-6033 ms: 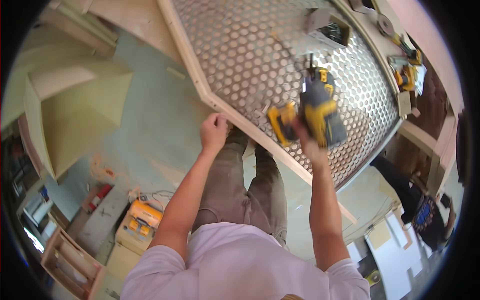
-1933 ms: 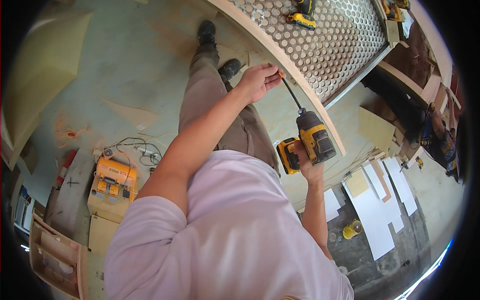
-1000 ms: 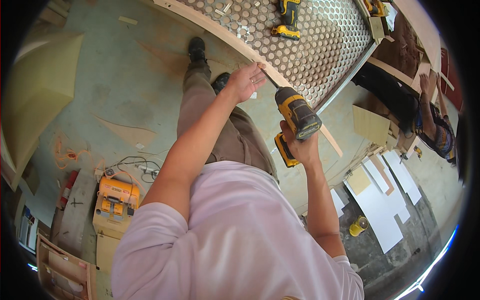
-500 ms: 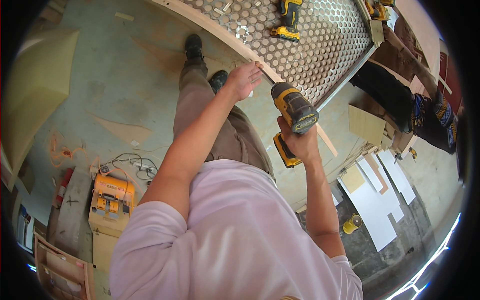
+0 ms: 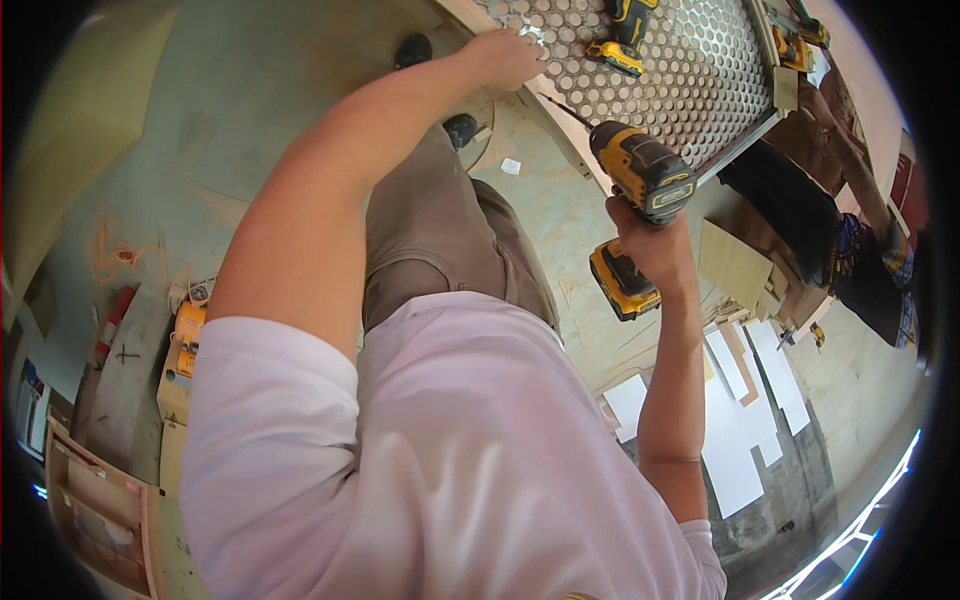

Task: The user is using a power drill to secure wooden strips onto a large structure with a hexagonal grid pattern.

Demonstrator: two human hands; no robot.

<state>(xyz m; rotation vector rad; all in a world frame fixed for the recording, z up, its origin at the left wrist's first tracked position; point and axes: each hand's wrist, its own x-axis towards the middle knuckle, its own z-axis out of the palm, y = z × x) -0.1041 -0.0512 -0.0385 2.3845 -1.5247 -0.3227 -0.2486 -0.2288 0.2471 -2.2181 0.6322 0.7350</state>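
Note:
My right hand [image 5: 650,240] is wrapped round the grip of a yellow and black cordless drill [image 5: 640,168]. Its long thin bit [image 5: 567,110] points up and left, toward the edge of a table topped with perforated metal [image 5: 665,100]. My left hand [image 5: 508,60] is at the table's wooden edge, beside a small cluster of shiny metal pieces [image 5: 532,35], perhaps screws. The back of that hand faces up and its fingertips are hidden, so I cannot see what they hold. Another yellow and black cordless tool [image 5: 622,42] lies on the perforated top.
At the right, another person's arm [image 5: 855,150] and dark clothing show beside the table. More yellow tools [image 5: 795,48] sit at its far right corner. White sheets [image 5: 730,440] and plywood pieces [image 5: 735,262] lie on the right; a yellow machine [image 5: 186,335] stands left.
My left hand has moved from near the bit tip forward to the small metal pieces on the table. The drill in my right hand has shifted right, away from the left hand.

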